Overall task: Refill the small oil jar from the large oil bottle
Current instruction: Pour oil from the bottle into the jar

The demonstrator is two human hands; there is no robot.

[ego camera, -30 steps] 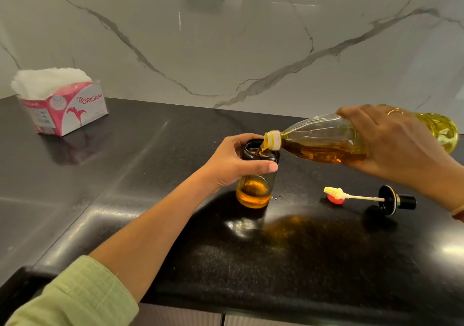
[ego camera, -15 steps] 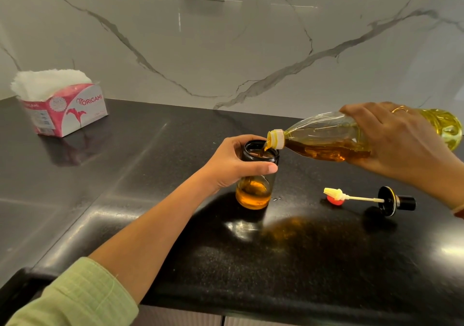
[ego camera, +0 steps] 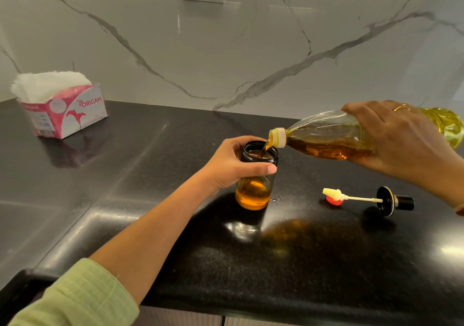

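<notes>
The black countertop (ego camera: 150, 175) lies under both your hands, a flat, wipeable base for a job that can drip. Your right hand (ego camera: 401, 145) is curled tight round the body of the large oil bottle (ego camera: 326, 137), gripping the wide middle, probably because that gives you the finest control of the tilt. You hold the bottle almost level with its neck dipped a little and pointing away from your palm toward your other hand, so the oil pools along the lower side and leaves the mouth in a thin stream, not a gush. Far out beyond your left hand (ego camera: 231, 167) sits the tissue box (ego camera: 67, 114), well apart from the pour yet likely within reach for a spill. That left hand is clamped on the upper half of the small oil jar (ego camera: 253, 192), thumb across the near side and fingers round the far side, which steadies the jar upright on the counter right under the bottle's mouth. Amber oil shows in the jar below your thumb; your grip hides the exact level, so I judge the fill as partway only. Below your right hand lies the brush lid (ego camera: 386, 201), on its side near the jar, set off so the opening is free. The red cap (ego camera: 334, 201) rests under the brush's tip. A few tiny drops (ego camera: 276, 199) glint just beside the jar's base.
</notes>
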